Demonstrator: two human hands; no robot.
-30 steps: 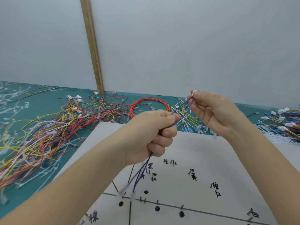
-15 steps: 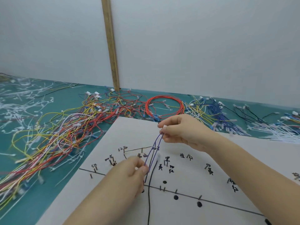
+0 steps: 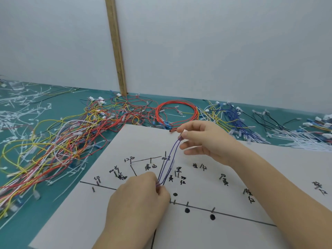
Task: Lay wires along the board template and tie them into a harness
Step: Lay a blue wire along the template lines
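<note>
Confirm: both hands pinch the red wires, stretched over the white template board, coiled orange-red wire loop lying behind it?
Not quite. The wires are purple, not red: the head view shows the purple wires stretched between the left hand and the right hand over the white template board. The coiled orange-red wire loop does lie behind it.

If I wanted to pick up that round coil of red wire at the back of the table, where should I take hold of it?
Probably at the far arc of the red wire coil, coming from above. There the loop lies flat on the green table with bare surface inside and behind it. Its left side runs into the tangled wire pile, and its near edge sits close to the white template board and the right hand.
</note>
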